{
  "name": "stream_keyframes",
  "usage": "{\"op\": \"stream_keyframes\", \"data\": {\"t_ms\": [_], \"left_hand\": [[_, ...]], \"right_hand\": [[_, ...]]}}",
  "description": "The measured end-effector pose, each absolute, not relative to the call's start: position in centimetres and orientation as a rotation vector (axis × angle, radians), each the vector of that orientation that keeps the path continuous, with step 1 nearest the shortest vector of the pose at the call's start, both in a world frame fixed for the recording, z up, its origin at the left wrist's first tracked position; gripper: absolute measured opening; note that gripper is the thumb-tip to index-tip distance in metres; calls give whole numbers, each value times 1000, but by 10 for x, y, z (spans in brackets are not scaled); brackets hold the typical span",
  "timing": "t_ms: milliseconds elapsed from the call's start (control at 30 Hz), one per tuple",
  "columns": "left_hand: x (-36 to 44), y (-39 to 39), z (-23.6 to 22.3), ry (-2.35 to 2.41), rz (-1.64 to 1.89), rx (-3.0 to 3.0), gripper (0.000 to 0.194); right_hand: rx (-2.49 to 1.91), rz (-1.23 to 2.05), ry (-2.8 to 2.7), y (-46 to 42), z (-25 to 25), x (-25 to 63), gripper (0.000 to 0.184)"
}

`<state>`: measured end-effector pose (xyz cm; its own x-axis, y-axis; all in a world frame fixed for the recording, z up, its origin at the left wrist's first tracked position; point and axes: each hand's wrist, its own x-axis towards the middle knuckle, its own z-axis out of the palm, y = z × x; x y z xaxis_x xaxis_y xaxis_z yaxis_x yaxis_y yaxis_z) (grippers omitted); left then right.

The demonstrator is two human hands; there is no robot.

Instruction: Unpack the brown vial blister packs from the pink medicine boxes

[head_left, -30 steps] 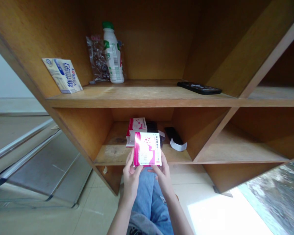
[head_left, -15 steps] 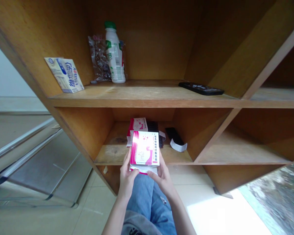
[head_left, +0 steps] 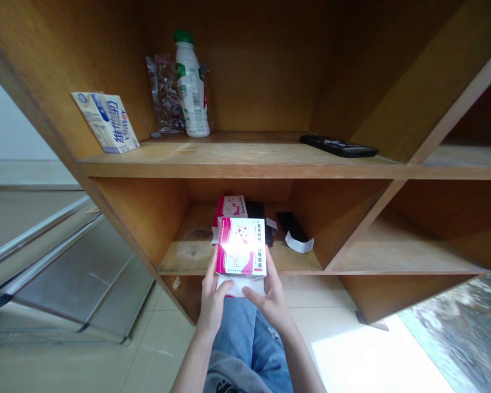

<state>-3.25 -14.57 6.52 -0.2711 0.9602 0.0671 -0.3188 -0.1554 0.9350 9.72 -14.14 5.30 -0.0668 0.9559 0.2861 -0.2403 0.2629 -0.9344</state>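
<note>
Two bare hands raised over the person's lap, both on one box. Left hand (head_left: 214,303) and right hand (head_left: 272,303) grasp the pink-and-white medicine box (head_left: 240,246) at its lower corners, fingers behind it and thumbs across the bottom. Box stands nearly upright, its face toward the camera, and overlaps the front of the lower compartment in view; cannot tell whether it touches the shelf. Small print on its face, not legible. White paper piece (head_left: 239,285) shows below the box, with both thumbs on it; cannot tell if it is a flap or a leaflet.

Wooden shelf unit (head_left: 237,167), two levels in view. Lower compartment: second pink-and-white box (head_left: 230,207) lying at the back, dark packet (head_left: 256,209) just beside it, black flat device (head_left: 290,225) further right, white paper strip (head_left: 298,243) touching that device's near end.

Upper shelf: Vitasoy carton (head_left: 105,122) leaning on the left wall, clear plastic bag (head_left: 164,93) of dark items against the back, white bottle (head_left: 191,90) with green cap upright in front of the bag, black phone (head_left: 339,146) flat near the right wall.

Metal rails (head_left: 33,232) lie left of the unit; blue jeans (head_left: 245,333) below the hands.
</note>
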Motion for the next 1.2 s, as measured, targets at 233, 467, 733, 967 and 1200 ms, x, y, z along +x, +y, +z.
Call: {"op": "stream_keyframes", "data": {"t_ms": [233, 467, 733, 967, 1200], "left_hand": [[-34, -143, 64, 1282, 1569, 1086, 75], [-52, -149, 62, 1061, 1549, 1090, 66], [-54, -151, 54, 892, 1616, 724, 45], [-49, -144, 69, 939, 1519, 508, 41], [-61, -139, 82, 966, 1480, 296, 25]], "right_hand": [[-865, 1075, -1088, -139, 61, 88, 73], [-827, 1088, -1167, -142, 49, 100, 72], [-676, 1205, -1014, -142, 53, 95, 70], [-752, 1142, -1226, -141, 53, 108, 73], [-685, 1349, -1378, -148, 64, 116, 68]]}}
